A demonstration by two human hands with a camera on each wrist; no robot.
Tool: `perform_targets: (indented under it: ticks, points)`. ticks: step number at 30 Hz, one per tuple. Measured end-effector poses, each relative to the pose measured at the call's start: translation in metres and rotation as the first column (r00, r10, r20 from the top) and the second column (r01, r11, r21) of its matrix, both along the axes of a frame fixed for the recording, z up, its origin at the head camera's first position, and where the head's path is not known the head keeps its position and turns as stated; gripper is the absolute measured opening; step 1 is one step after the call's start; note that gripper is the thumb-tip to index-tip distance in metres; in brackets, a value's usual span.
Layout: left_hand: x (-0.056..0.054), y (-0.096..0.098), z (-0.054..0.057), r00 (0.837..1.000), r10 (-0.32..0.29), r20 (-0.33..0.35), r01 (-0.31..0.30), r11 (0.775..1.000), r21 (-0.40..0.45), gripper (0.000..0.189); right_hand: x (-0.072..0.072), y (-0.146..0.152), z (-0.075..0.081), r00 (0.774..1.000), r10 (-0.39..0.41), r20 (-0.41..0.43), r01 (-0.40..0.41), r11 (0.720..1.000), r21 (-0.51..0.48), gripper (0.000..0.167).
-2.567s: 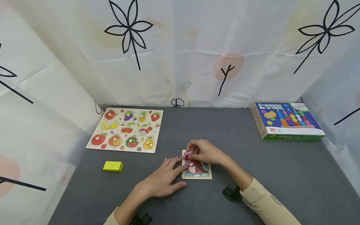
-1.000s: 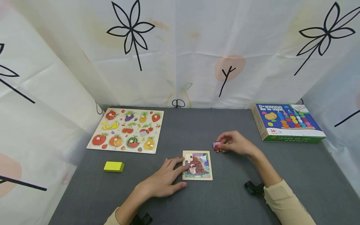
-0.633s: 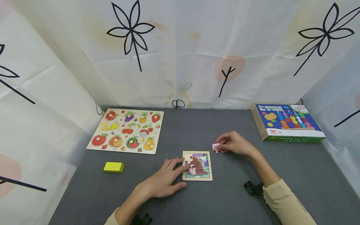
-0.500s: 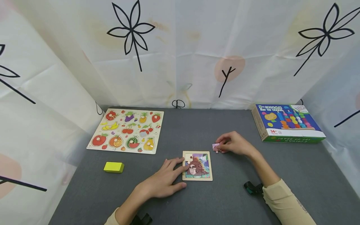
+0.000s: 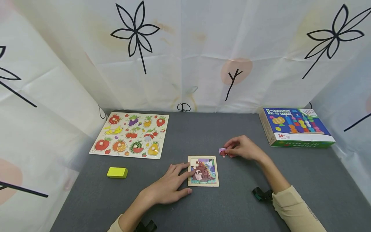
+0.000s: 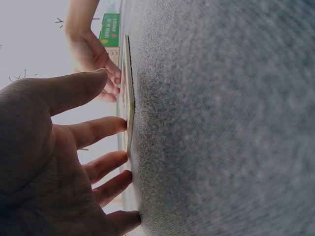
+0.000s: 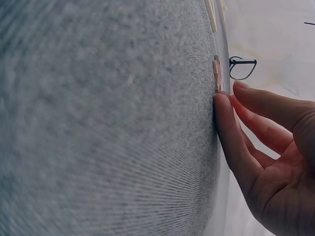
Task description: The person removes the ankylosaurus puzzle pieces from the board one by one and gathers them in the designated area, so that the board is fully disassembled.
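Observation:
A small square jigsaw puzzle (image 5: 206, 171) in a wooden frame shows a brown dinosaur; its upper left corner is a pale bare gap. My left hand (image 5: 166, 188) rests with spread, straight fingers at the frame's left side. In the left wrist view, fingertips touch the edge of the puzzle frame (image 6: 130, 93). To the right of the puzzle, my right hand (image 5: 243, 148) pinches a purple and red jigsaw piece (image 5: 222, 151) by its right side, low over the grey table. The right wrist view shows that jigsaw piece (image 7: 217, 73) edge-on at the fingertips.
A fruit puzzle board (image 5: 130, 135) lies at the back left, with a yellow block (image 5: 117, 172) in front of it. At the back right is a blue and green toy box (image 5: 298, 127). Patterned white cloth (image 5: 197, 42) hangs behind the table.
My right hand has lifted the jigsaw piece out of the puzzle's upper left corner and carried it to the right. Lately the piece has only tilted slightly. My left hand has stayed put.

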State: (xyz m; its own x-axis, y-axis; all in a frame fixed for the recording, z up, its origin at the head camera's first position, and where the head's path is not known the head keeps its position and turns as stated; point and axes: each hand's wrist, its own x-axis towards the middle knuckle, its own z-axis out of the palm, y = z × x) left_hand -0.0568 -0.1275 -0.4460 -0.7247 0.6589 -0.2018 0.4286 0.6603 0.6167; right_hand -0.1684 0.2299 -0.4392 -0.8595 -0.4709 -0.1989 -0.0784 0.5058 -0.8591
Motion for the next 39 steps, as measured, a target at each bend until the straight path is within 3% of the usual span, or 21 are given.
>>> perform_targets:
  ticks: [7,17,26,39]
  points:
    - [-0.002,0.000,0.000,1.000,0.001,0.011,-0.001,1.000,0.004,0.065,0.002,0.000,0.002,1.000,-0.004,0.005,0.004,1.000,-0.004,0.023]
    - [-0.004,-0.002,-0.002,1.000,0.011,0.026,-0.011,1.000,0.007,0.064,0.011,-0.007,0.006,0.999,0.047,0.018,-0.045,0.995,-0.089,0.024]
    - [-0.004,0.002,-0.001,0.998,0.010,-0.057,-0.012,0.999,-0.040,0.063,0.019,-0.023,0.009,0.995,0.097,0.008,-0.095,0.986,-0.134,0.028]
    - [0.006,0.012,0.006,0.984,-0.065,-0.166,0.051,0.995,-0.087,0.062,0.025,-0.049,0.004,0.981,0.188,-0.046,-0.193,0.971,-0.143,0.022]
